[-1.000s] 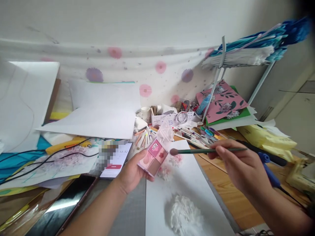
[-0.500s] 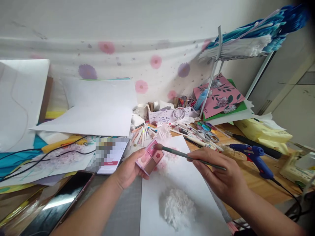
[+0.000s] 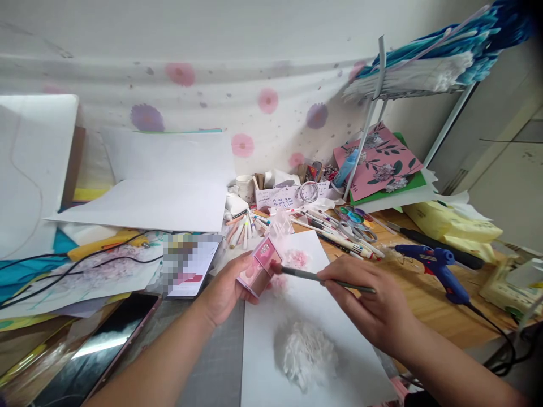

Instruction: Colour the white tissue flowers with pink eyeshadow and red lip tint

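My left hand (image 3: pixel 224 291) is closed round a small pink makeup palette (image 3: pixel 259 265) with its clear lid (image 3: pixel 280 226) flipped up. My right hand (image 3: pixel 369 308) pinches a thin dark-green brush (image 3: pixel 322 278), and the brush's tip touches the palette's pink pans. Both are held just above a white sheet (image 3: pixel 314 316). On that sheet lie a white paper flower (image 3: pixel 307 353) and pale pink flowers (image 3: pixel 297 259) near its far end.
A phone (image 3: pixel 189 265) lies left of the palette, a dark tablet (image 3: pixel 102 350) nearer me. Pens and scissors (image 3: pixel 352 226) crowd the middle, a blue glue gun (image 3: pixel 439 268) sits at right, a wire rack (image 3: pixel 407 85) with paper stands behind, and white sheets (image 3: pixel 161 203) are stacked at left.
My right hand has swung the brush leftward from beside the palette until its tip rests on the pans. My left hand has tilted the palette and drawn it slightly closer.
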The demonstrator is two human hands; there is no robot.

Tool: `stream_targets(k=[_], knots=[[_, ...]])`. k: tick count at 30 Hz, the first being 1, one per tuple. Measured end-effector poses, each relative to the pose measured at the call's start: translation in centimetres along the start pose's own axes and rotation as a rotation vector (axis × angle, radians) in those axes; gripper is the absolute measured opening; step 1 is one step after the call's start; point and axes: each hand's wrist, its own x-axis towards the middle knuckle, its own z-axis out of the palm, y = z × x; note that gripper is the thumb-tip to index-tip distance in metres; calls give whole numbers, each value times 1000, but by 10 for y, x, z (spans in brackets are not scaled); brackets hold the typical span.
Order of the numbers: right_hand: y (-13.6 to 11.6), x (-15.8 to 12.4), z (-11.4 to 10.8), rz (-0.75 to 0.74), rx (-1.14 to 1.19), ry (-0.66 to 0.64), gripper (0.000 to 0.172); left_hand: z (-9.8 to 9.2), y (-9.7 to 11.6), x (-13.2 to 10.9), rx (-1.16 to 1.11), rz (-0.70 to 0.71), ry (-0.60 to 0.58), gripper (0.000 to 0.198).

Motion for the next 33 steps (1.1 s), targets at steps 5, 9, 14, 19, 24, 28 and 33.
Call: stream_targets(k=[5, 9, 14, 19, 24, 28, 33], knots=[[3, -4, -1, 22, -43, -8, 15, 1, 1, 0, 1, 4, -14, 47], [4, -6, -1, 11, -47, 7, 15, 1, 3, 0, 10, 16, -29, 46], [2, -6, 1, -1, -48, -5, 17, -1, 4, 0, 0, 18, -29, 45], [0, -6, 2, -16, -34, -44, 17, -2, 3, 0, -11, 6, -32, 46], [-2, -6, 2, -52, -45, 51, 24, 0, 3, -1, -22, -2, -57, 47], [-2, -8, 4, -34, -45, 34, 23, 0, 3, 0, -34, -12, -22, 46], [-5, -8, 6, -49, -6, 21, 27, -2, 1, 1, -53, -19, 1, 48]])
